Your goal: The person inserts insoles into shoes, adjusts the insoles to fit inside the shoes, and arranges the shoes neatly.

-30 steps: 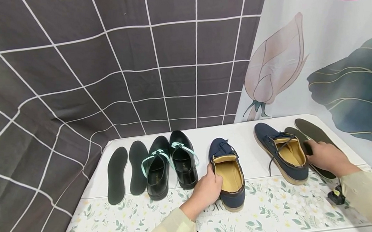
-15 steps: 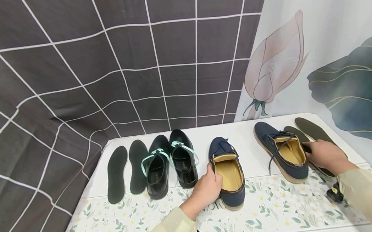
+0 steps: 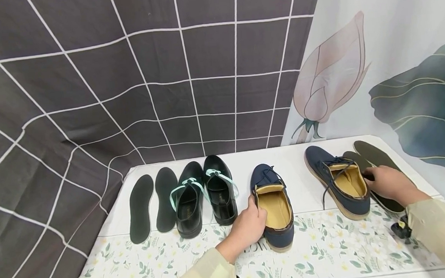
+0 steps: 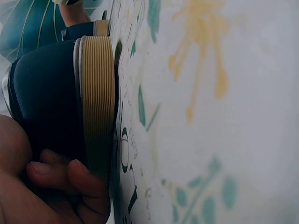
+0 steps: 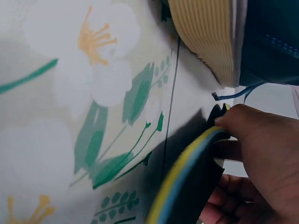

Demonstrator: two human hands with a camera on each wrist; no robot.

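Left hand [image 3: 249, 223], head view: holds the middle blue shoe [image 3: 273, 212] by its left side, thumb at the rim.
Right hand [image 3: 389, 183], head view: bent over the two dark green insoles [image 3: 378, 155], just beside the right blue shoe [image 3: 325, 172]; cannot tell from here which one it holds.
Middle blue shoe: sits on the table [image 3: 176, 263], dark blue outside, smooth tan inside, round toe.
Its toe: points away from the person; its long way runs nearly straight from near to far, leaning a bit left.
Right blue shoe: same look, thin dark lace hanging loose; its toe points away and slants more to the left.
Dark green insoles: thin and long, with round ends; far ends slant left like that shoe.
Black shoes [image 3: 221, 194]: shiny, with mint laces, toes away, left of the middle blue shoe.
Black insoles [image 3: 142, 210]: flat and long, side by side, left of the black shoes.
Shoe side, left wrist view: fingers [image 4: 88, 182] curl close against it; the tan sole [image 4: 97, 88] has fine ridges.
Insole pinch, right wrist view: thumb and fingers hold a curved insole [image 5: 194, 191], dark, tilted, with a yellow and blue striped edge.
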